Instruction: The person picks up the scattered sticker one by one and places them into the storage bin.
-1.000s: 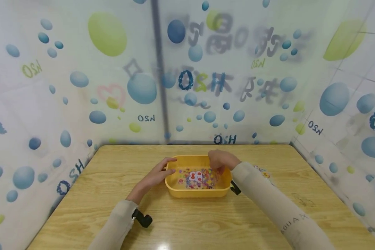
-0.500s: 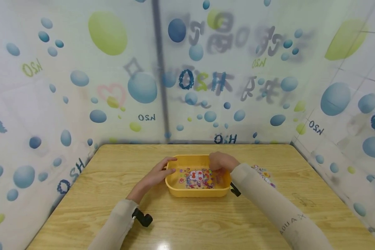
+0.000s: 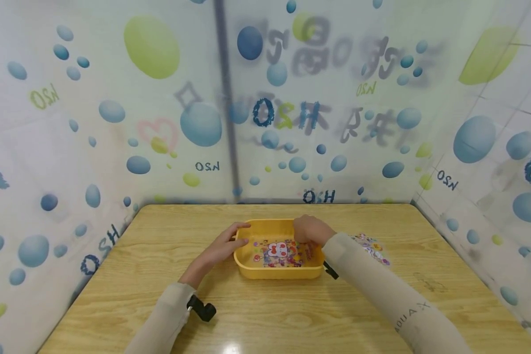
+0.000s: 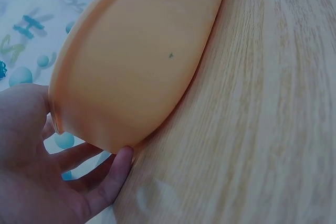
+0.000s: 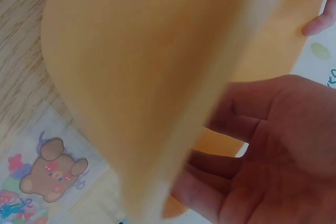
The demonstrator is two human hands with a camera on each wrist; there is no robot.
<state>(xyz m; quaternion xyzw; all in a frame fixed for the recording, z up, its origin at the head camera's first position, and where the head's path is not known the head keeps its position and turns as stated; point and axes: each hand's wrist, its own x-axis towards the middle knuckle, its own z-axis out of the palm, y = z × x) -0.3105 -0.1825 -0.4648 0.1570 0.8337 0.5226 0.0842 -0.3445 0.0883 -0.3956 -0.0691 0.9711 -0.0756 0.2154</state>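
A yellow plastic basin (image 3: pixel 280 273) stands on the wooden table. A colourful sticker sheet (image 3: pixel 278 250) with a white cartoon figure lies on its bottom. My left hand (image 3: pixel 223 246) holds the basin's left end, thumb and fingers spread about the rim and wall, as the left wrist view also shows. My right hand (image 3: pixel 314 230) reaches over the right side into the basin, bent fingers pointing down at the right end of the sheet. In the right wrist view, the basin wall (image 5: pixel 131 77) hides those fingertips; I cannot tell if they pinch anything.
To the right of the basin lies another clear sticker sheet (image 3: pixel 373 248), partly behind the right sleeve; a brown bear (image 5: pixel 55 169) shows on it in the right wrist view. Curtains (image 3: pixel 265 123) printed with bubbles enclose the table (image 3: pixel 265 314) at the back and sides.
The right hand has shifted slightly left within the basin, and more of the loose sheet beside it shows. The left hand and the basin have hardly moved.
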